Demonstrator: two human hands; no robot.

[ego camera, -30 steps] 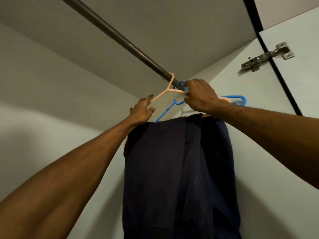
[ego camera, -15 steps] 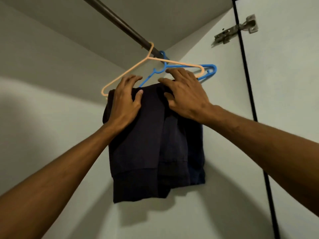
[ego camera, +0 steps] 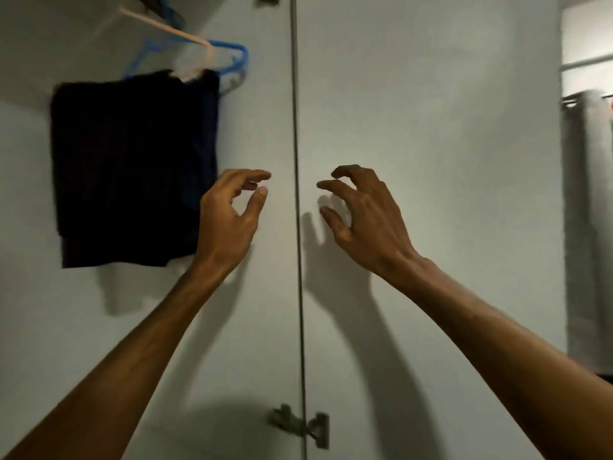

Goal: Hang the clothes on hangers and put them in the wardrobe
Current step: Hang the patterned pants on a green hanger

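Surface/room: pale wardrobe panel on the left, flat and matte, w/ soft shadows of both arms on it. A thin dark vertical seam runs top to bottom and splits it from the door panel, which has the same pale finish. Metal hinge straddles the seam low down, dull grey and blurred. Far right is a strip of room: grey curtain in vertical folds under a thin rod.

Task items: dark clothes hang upper left inside the wardrobe. Navy-to-black fabric, folded over so it reads as a rough rectangle w/ a straight bottom edge. Looks like 2 layers; the right one is slightly bluer. They hang from a peach hanger, thin plastic w/ a slanted arm, and a blue hanger just behind it, w/ its rounded end loop sticking out to the right. Hooks go out of frame at the top; rail not readable.

Hands: left hand is up by the seam w/ fingers loosely curled and thumb near the index, empty. In view it overlaps the clothes' lower right corner; can't tell if it touches. Right hand is across the seam in front of the door panel, fingers spread and half bent, also empty. Both forearms bare.
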